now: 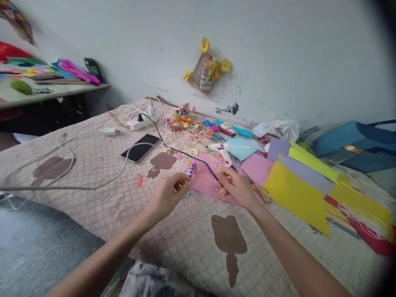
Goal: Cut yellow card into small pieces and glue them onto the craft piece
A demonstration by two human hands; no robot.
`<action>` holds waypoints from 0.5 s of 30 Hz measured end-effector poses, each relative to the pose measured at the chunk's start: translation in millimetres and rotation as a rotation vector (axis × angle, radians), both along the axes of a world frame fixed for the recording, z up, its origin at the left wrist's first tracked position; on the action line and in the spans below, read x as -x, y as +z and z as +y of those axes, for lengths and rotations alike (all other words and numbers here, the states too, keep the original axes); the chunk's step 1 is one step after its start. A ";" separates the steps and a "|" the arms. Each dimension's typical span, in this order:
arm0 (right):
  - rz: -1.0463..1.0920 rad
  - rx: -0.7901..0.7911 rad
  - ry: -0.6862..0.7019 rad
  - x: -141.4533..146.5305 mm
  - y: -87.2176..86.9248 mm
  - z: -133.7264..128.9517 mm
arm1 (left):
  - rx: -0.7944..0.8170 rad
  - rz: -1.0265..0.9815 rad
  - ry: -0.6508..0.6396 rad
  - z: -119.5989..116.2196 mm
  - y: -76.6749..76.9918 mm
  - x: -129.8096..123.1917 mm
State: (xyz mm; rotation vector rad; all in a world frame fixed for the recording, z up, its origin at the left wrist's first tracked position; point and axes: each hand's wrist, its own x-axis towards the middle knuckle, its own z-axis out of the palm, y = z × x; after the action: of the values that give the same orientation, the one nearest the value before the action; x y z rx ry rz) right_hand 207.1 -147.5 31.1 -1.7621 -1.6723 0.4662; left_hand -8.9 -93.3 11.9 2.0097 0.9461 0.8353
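Observation:
My left hand [169,193] is closed in a pinch over the near edge of a pink paper sheet [204,183]. Just beyond its fingertips is a small purple roll with dark dots [191,168]; whether the fingers touch it I cannot tell. My right hand [236,186] is pinched too, above the right part of the sheet, and anything between its fingertips is too small to make out. A black cord [198,159] runs up to those fingers. A white glue gun [223,153] lies behind my right hand, and gold-handled scissors [261,192] lie beside it.
Left of the sheet lies a black phone [140,147], with a white power strip [142,122] and loose cables behind it. Coloured paper sheets [293,196] spread to the right, before a blue bag [355,144]. Paper scraps [193,136] and a small decorated pot [182,113] sit farther back.

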 end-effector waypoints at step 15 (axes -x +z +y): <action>-0.423 0.018 0.349 47.9 -8.8 65.2 | 0.214 -0.074 -0.018 59.5 -24.0 26.5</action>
State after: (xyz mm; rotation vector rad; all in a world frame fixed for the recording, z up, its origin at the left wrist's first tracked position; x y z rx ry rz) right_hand 159.2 -82.3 22.4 -1.6644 -2.2977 0.2681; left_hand -35.4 -33.8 -12.1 1.7902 0.9329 0.7598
